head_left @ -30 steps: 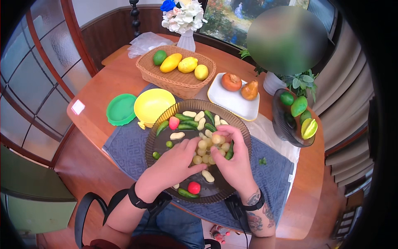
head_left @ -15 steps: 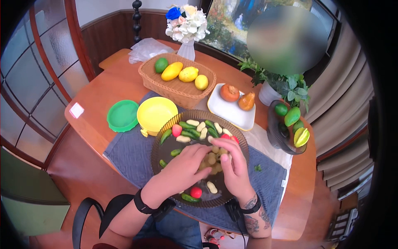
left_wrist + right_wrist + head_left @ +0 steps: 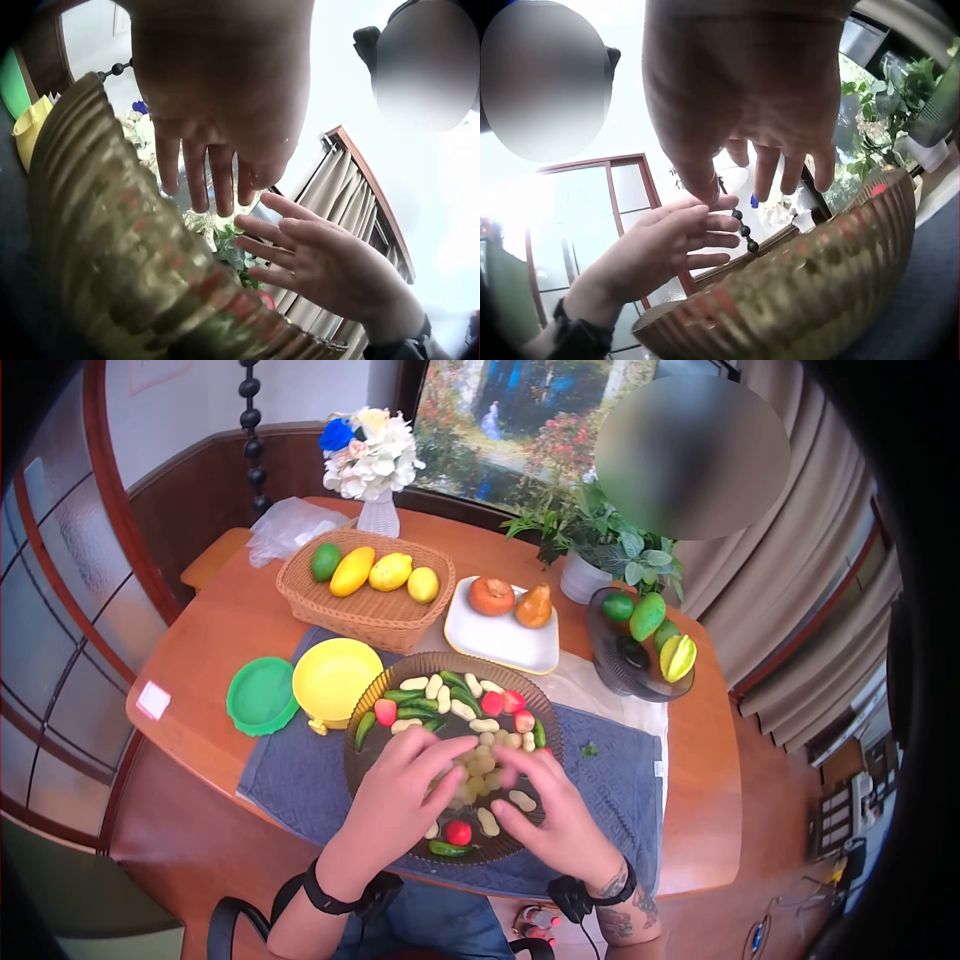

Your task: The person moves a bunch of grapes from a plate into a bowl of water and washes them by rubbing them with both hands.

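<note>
A bunch of pale green grapes [image 3: 478, 772] lies in the water of a ribbed brown glass bowl [image 3: 352, 752], partly hidden by fingers. My left hand [image 3: 393, 800] is over the bowl's left half, its fingers extended and holding nothing. Opposite it, my right hand [image 3: 558, 818] hovers with spread fingers, thumb and fingertips pointing toward the grapes. In the left wrist view, both hands stand above the bowl's wall [image 3: 105, 232]. Around the grapes are peanuts [image 3: 487, 821], green peppers [image 3: 366, 732] and red radishes [image 3: 458, 832].
Left of the bowl sit a yellow bowl [image 3: 338, 678] and a green dish [image 3: 262, 696]. Behind are a wicker basket [image 3: 350, 622] of fruit and a white tray [image 3: 490, 645] with two fruits. A dark fruit bowl [image 3: 610, 660] stands right. Beneath lies a blue towel [image 3: 610, 790].
Both hands have drawn apart from around the grapes, fingers now straighter. The grapes stay in the bowl, with more radishes showing at its right. The head view has shifted.
</note>
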Available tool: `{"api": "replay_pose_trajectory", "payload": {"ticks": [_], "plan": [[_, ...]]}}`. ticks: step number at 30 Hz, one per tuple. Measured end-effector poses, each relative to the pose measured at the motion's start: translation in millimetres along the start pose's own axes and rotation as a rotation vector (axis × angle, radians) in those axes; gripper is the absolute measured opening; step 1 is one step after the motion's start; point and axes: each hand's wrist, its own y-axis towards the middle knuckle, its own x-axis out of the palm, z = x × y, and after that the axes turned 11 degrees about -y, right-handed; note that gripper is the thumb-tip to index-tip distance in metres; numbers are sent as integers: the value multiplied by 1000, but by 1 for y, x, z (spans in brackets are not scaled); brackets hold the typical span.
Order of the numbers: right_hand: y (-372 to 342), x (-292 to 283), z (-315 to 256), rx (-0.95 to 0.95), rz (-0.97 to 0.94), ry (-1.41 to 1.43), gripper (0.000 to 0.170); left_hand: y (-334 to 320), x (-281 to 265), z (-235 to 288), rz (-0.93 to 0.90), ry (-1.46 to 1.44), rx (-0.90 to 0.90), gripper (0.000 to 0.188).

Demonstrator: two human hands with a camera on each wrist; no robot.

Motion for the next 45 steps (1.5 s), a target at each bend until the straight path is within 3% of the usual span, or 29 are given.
{"api": "replay_pose_trajectory", "payload": {"ticks": [1,2,4,5,6,8,9,10,11,12,14,15,17,18,20,24,28,31,32,33,34,38,45], "plan": [[-7,1,2,95,-100,-16,59,-2,-1,-4,-8,38,-43,32],[-10,6,4,107,-81,-18,59,-4,-1,-7,-18,74,-84,37],[-16,14,7,18,-100,-54,59,-5,-1,-3,-41,68,-16,40],[-20,25,3,-65,118,-153,54,-4,0,0,-52,61,40,43],[-24,27,1,-18,169,-185,54,-3,1,0,-105,35,88,43],[-38,23,-1,-85,155,-238,50,-6,-1,-8,-110,329,191,49],[-49,24,1,-18,203,-285,50,-10,-9,-19,-190,313,164,53],[-62,29,7,21,296,-151,46,-14,-15,-30,-269,304,138,59],[-77,33,12,48,391,-15,43,-17,-18,-25,-242,292,89,53],[-97,37,16,91,439,-56,43,-18,-23,-22,-211,289,38,47],[-143,45,22,352,414,109,35,-25,-25,-34,-6,274,203,32],[-163,46,24,388,406,55,32,-27,-28,-40,-29,250,238,32],[-207,54,26,465,434,-103,25,-31,-32,-52,198,295,291,28],[-231,65,22,512,471,-208,22,-34,-30,-54,301,157,185,28],[-282,92,5,851,465,-268,13,-38,-29,-80,497,100,127,29],[-364,138,-38,1221,289,-162,7,-36,-26,-88,558,102,126,34],[-398,170,-76,1298,375,-252,10,-41,-23,-112,560,32,90,38],[-405,182,-104,1244,124,-249,16,-43,-20,-112,519,-47,67,40],[-400,183,-113,1246,127,-250,16,-42,-19,-113,499,-124,80,40],[-373,169,-131,1451,76,-292,11,-43,-19,-115,496,-128,83,40],[-358,161,-142,1656,21,-335,26,-44,-18,-118,474,-165,71,42],[-414,197,-142,1577,-17,-326,22,-43,-21,-118,396,-174,41,46],[-484,225,-141,1499,-12,-154,20,-43,-19,-118,423,-224,100,48]]}}
